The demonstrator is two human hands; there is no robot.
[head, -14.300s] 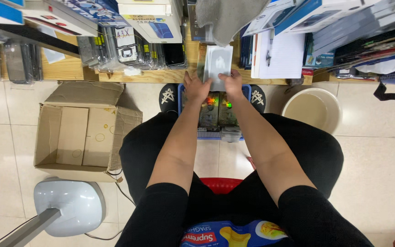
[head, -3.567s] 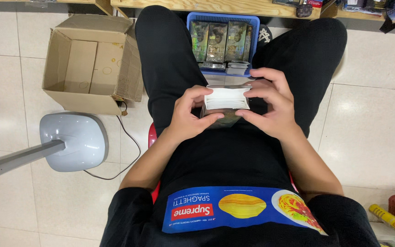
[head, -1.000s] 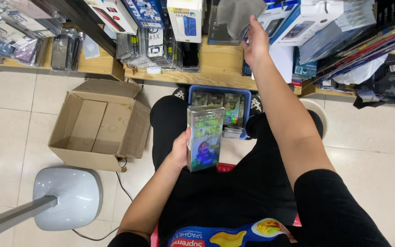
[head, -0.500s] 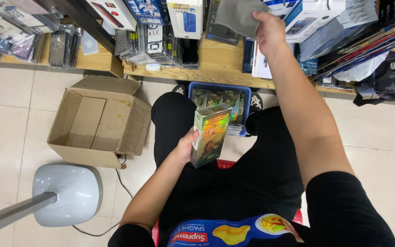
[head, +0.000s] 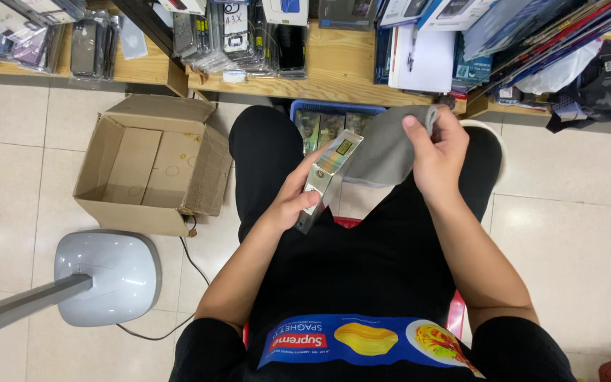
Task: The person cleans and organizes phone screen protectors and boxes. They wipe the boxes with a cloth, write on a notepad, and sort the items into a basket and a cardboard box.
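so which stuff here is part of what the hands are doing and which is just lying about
In hand:
- left hand holding the shiny flat box
- right hand holding the grey cloth
- blue crate of similar boxes, by the knees

Lying about:
- open cardboard box
- grey stand base
- wooden shelf of packaged goods

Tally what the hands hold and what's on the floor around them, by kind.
Shiny flat holographic box, in left hand grip: 1
Grey soft cloth, in right hand grip: 1
Blue plastic basket: 1
Open brown cardboard box: 1
Grey rounded stand base: 1
Total: 5
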